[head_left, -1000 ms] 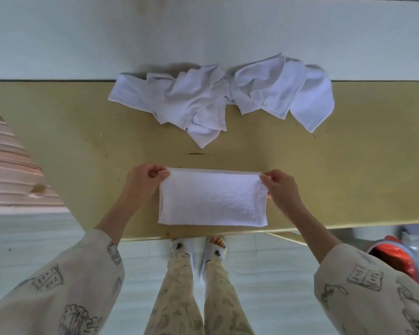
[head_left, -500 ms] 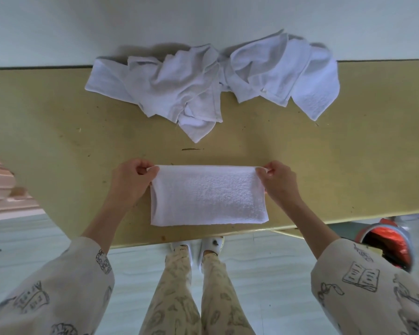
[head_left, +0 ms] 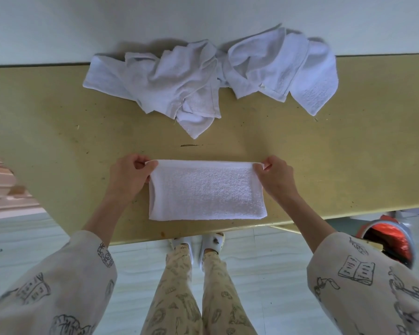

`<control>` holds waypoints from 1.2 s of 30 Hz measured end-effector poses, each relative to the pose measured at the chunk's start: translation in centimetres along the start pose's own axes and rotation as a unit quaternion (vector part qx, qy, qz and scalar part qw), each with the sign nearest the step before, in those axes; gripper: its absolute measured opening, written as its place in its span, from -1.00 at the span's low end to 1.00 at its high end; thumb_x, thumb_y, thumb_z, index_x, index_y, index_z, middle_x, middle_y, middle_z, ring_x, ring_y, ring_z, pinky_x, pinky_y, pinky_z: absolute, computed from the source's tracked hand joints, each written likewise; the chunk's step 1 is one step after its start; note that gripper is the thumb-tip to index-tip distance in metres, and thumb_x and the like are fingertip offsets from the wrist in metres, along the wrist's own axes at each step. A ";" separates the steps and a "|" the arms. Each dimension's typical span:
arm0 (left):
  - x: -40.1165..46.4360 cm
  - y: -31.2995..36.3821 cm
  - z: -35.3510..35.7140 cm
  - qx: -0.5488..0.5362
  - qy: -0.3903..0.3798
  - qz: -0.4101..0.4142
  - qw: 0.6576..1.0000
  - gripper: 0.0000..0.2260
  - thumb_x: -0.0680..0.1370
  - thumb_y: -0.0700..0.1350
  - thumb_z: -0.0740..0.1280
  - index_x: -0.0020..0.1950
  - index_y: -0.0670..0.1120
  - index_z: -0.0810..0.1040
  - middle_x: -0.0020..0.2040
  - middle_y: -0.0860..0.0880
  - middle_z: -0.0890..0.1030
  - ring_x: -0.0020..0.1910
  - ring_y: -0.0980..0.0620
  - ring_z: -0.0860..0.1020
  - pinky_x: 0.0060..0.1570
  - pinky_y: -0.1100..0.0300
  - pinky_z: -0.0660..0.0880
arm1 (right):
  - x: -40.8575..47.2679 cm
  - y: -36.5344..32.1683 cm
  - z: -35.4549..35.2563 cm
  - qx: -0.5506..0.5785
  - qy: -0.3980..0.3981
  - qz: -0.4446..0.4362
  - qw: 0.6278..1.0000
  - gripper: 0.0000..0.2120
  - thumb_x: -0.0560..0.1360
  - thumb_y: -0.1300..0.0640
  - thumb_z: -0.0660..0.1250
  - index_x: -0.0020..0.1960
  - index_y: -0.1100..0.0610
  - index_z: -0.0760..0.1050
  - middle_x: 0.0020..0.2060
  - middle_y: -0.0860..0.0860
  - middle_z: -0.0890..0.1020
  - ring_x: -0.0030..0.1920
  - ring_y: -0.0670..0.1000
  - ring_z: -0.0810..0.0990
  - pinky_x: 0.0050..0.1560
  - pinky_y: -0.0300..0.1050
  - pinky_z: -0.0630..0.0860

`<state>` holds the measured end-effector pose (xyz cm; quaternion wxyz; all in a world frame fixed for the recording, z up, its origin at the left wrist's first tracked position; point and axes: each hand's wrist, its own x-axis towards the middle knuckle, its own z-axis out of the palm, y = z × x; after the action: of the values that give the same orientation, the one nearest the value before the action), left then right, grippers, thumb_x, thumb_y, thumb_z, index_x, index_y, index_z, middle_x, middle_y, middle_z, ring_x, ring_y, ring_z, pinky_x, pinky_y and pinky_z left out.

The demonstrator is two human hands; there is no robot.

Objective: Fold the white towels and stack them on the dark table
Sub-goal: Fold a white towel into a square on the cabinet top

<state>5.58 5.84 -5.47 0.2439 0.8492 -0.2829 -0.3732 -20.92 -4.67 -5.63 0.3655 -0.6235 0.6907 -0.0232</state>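
The folded towel [head_left: 206,191] lies flat near the front edge of the yellow table [head_left: 348,153]. It is judged soft, light and limp, so it is best taken at the corners. Its far corners are pinched by the left hand [head_left: 128,176] and right hand [head_left: 275,176], fingers curled, forearms reaching in from either side
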 end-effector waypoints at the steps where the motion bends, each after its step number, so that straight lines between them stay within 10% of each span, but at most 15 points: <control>1: 0.0 0.0 0.0 0.004 0.002 0.001 1.000 -0.90 0.51 -0.08 0.34 -0.09 -0.11 0.54 -0.28 0.03 0.56 -0.35 0.09 0.52 -0.32 0.34 0.38 | 0.0 0.0 0.0 0.001 0.001 0.001 1.000 -0.87 0.52 0.14 0.24 -0.15 0.20 0.42 -0.23 0.08 0.51 -0.17 0.08 0.44 -0.19 -0.16 0.29; 18: -1.3 0.7 -0.1 0.032 0.081 -0.056 0.995 -0.71 0.54 0.04 0.25 0.11 -0.15 0.40 -0.11 -0.04 0.54 -0.10 -0.07 0.50 -0.13 0.08 0.38 | -1.6 -0.2 -0.4 0.097 0.091 0.028 0.991 -0.81 0.56 0.05 0.20 -0.08 0.19 0.42 -0.21 0.04 0.51 -0.18 0.02 0.43 -0.18 -0.16 0.30; 21: -4.4 0.4 0.6 0.160 0.203 0.121 0.959 -0.77 0.57 -0.11 0.12 0.13 -0.21 0.42 -0.07 -0.16 0.53 -0.05 -0.18 0.46 -0.07 0.00 0.35 | -3.8 0.5 0.5 0.087 0.192 -0.087 0.974 -0.83 0.57 0.19 0.15 0.01 0.25 0.47 -0.04 0.15 0.52 -0.02 0.11 0.48 -0.02 -0.29 0.30; 25: -7.4 -0.6 5.6 0.242 0.121 0.356 0.895 -0.73 0.50 -0.28 0.15 0.18 -0.15 0.42 0.14 -0.16 0.53 0.20 -0.17 0.44 0.17 -0.02 0.34 | -6.2 1.1 5.3 -0.061 0.145 -0.327 0.932 -0.70 0.56 0.22 0.09 0.21 0.32 0.42 0.25 0.25 0.47 0.35 0.17 0.33 0.39 0.07 0.25; 36: -4.1 -4.5 7.0 0.408 0.047 0.355 0.840 -0.50 0.56 0.19 0.07 0.46 0.02 0.23 0.49 -0.09 0.22 0.48 -0.14 0.15 0.41 -0.19 0.09 | -3.7 3.5 7.2 -0.292 0.105 -0.310 0.898 -0.41 0.53 -0.27 0.02 0.47 -0.02 0.21 0.46 0.14 0.24 0.47 0.19 0.18 0.43 0.22 0.11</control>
<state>-0.77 10.35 -10.47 0.0041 0.7294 -0.6803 -0.0714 -20.22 2.44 -10.88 0.0665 -0.8790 0.4721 0.0023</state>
